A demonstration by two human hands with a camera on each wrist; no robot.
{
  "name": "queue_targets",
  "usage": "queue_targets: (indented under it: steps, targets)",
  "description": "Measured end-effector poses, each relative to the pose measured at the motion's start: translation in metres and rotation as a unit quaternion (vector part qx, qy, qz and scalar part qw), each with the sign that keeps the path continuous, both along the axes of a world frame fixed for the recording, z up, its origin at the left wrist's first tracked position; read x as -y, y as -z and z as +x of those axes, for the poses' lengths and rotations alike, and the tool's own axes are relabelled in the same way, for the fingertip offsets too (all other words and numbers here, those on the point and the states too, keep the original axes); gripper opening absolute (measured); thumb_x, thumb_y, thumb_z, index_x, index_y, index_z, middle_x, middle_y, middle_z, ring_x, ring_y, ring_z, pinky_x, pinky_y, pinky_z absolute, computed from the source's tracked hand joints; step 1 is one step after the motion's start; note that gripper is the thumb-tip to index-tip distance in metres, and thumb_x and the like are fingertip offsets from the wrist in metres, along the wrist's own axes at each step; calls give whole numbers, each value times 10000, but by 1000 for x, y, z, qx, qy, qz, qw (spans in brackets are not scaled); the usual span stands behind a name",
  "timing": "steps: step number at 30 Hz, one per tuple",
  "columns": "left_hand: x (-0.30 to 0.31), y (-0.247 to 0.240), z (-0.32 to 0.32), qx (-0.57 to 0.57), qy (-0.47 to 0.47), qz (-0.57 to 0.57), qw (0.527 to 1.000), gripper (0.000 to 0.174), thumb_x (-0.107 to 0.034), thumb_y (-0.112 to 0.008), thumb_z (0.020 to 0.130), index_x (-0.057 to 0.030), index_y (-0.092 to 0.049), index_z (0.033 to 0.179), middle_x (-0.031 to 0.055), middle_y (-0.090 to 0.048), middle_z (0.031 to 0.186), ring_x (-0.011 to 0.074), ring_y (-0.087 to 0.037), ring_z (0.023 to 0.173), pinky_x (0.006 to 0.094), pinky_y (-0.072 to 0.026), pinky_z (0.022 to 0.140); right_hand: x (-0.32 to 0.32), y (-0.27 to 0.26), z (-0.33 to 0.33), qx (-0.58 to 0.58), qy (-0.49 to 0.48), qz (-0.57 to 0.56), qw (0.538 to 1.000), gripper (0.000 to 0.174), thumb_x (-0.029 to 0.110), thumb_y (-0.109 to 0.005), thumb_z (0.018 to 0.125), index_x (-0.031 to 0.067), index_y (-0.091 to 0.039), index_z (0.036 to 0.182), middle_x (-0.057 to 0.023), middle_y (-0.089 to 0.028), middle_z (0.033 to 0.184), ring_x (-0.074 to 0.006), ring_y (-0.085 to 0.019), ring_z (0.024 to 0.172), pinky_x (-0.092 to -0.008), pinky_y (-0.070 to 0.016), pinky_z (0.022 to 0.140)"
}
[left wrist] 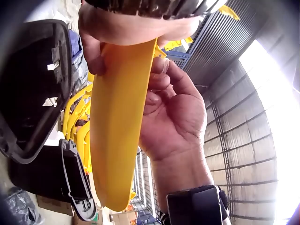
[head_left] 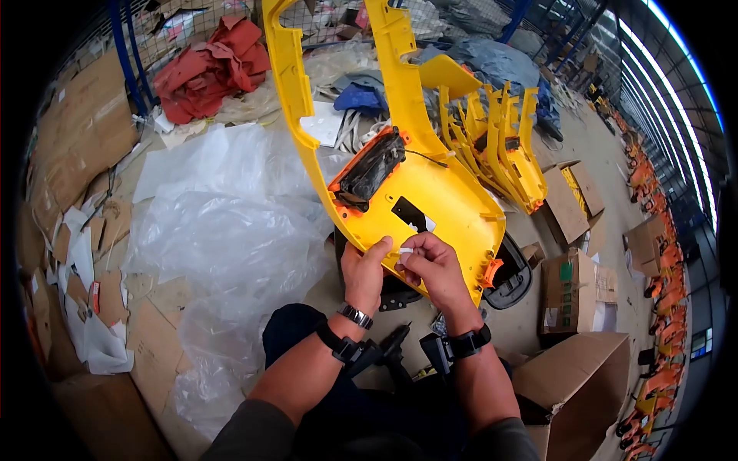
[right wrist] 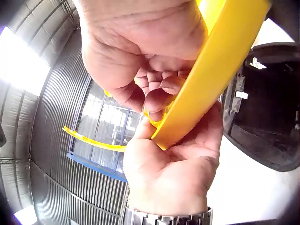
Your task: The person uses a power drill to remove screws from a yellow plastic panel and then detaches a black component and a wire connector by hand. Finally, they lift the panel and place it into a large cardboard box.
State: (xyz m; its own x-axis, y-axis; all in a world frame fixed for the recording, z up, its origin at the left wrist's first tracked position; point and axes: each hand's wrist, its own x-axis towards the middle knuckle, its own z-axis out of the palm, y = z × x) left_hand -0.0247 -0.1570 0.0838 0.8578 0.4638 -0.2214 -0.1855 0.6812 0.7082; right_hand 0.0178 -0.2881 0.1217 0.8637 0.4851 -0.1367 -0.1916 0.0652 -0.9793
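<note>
A large yellow plastic frame [head_left: 453,196] stands tilted in front of the person, an orange-edged black part [head_left: 373,169] fixed on its inner side. The left hand [head_left: 363,275] grips the frame's near edge, thumb on the inside and fingers around the outside; in the right wrist view this hand [right wrist: 171,168] wraps the yellow rim [right wrist: 211,70]. Just beside it, the right hand [head_left: 437,269] pinches a small whitish piece [head_left: 405,250] between thumb and fingers at the edge. In the left wrist view the right hand [left wrist: 176,117] has its fingers curled behind the yellow panel [left wrist: 119,126].
Clear plastic sheeting [head_left: 223,230] lies at the left, with a red sheet [head_left: 211,69] beyond. More yellow frames [head_left: 500,146] stand behind. Cardboard boxes [head_left: 569,296] are at the right. A power drill [head_left: 394,349] and black shell parts [head_left: 511,273] are near the person.
</note>
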Motion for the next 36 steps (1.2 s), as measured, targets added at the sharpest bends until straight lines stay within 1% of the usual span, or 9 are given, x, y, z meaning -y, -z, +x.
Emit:
queue_targets:
  steps: [5,11,14,17,20,23,29,32,36]
  targets:
    - [-2,-3,0,-9,7,9,1000,361,-53,-690,932,25,-556,1258,106,-668,1165,199,-674,999,324,-556,861,2,2,2,-6,28,33,999,122,58,-687,961,16,-655,1071,-76,-722,871,-123,-679,715,-228,-523,626]
    - [-5,-4,-1,-5,12,-7,1000,376,-53,-699,926,25,-556,1266,105,-679,1158,200,-680,998,331,-558,873,5,13,0,1,40,54,998,164,-11,-689,943,-7,-656,1103,-96,-727,939,-173,-726,825,-291,-585,695]
    - [-6,-1,-1,-4,17,-3,1000,386,-50,-704,921,25,-556,1270,104,-678,1166,199,-678,1006,334,-558,877,4,15,-2,32,53,70,996,164,-23,-692,938,-9,-664,1098,-106,-732,941,-175,-728,823,-297,-595,710]
    - [-7,0,-1,-8,18,-4,1000,390,-46,-709,916,25,-560,1269,103,-679,1169,194,-674,1014,328,-547,892,3,9,-5,47,65,50,996,166,-29,-696,932,-11,-670,1096,-111,-736,945,-178,-729,813,-301,-602,726]
    - [-7,10,2,1,6,16,1000,387,-46,-715,914,26,-564,1262,103,-682,1167,187,-669,1019,317,-531,909,0,3,-9,73,64,29,995,158,-12,-706,939,-15,-668,1092,-89,-730,919,-144,-713,791,-273,-590,707]
    - [-6,9,1,5,-4,16,1000,378,-50,-722,913,27,-569,1250,101,-686,1159,185,-667,1020,310,-519,918,-4,-2,-13,158,58,-48,985,138,13,-721,932,-22,-674,1057,-91,-731,913,-149,-705,775,-270,-573,704]
    - [-4,8,1,35,-23,47,998,373,-47,-731,907,29,-571,1235,98,-690,1146,181,-672,998,306,-532,887,-9,-21,-23,342,68,-228,909,118,41,-747,898,-1,-691,994,-138,-729,838,-197,-720,743,-296,-565,704]
    - [-5,5,-1,36,-25,60,997,373,-46,-732,905,33,-568,1231,102,-692,1142,180,-676,983,305,-540,867,-12,-28,-25,409,65,-263,872,126,56,-755,879,19,-697,984,-168,-718,824,-264,-731,735,-324,-570,694]
    - [-4,1,-3,17,-27,83,996,359,-49,-730,907,36,-573,1218,108,-701,1123,180,-679,975,307,-543,857,-14,-30,-24,504,48,-310,805,153,86,-766,862,47,-689,988,-162,-708,811,-323,-711,729,-371,-566,656]
